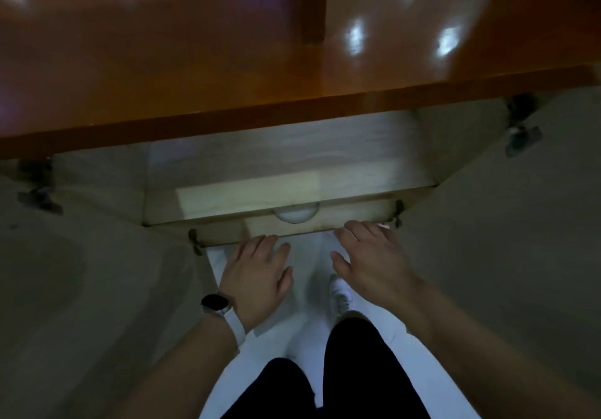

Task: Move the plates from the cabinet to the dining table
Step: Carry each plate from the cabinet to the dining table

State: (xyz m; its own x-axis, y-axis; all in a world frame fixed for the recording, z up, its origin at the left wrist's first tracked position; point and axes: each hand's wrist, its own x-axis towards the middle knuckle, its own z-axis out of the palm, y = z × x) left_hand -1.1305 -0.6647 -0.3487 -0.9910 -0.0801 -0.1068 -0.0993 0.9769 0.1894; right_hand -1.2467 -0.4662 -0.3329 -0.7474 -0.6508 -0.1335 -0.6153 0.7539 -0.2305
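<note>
Under the front edge of the shelf [292, 191] in the cabinet [292, 152], a pale round rim shows, likely the plates [296, 217], mid-way along the cabinet floor. Reaching in low with both hands and taking opposite sides of the rim should keep the lift steady. The left hand [257, 272] and right hand [370, 256] hover palm-down at the cabinet's front edge, fingers [364, 231] loosely spread, holding nothing.

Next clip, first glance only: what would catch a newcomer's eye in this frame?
The left hand, wearing a dark watch, and the right hand reach open toward the front edge of the open cabinet at the frame's centre. Above it a glossy orange-brown countertop fills the top, and a pale round shape, probably the plates, peeks from under the cabinet's shelf.
</note>
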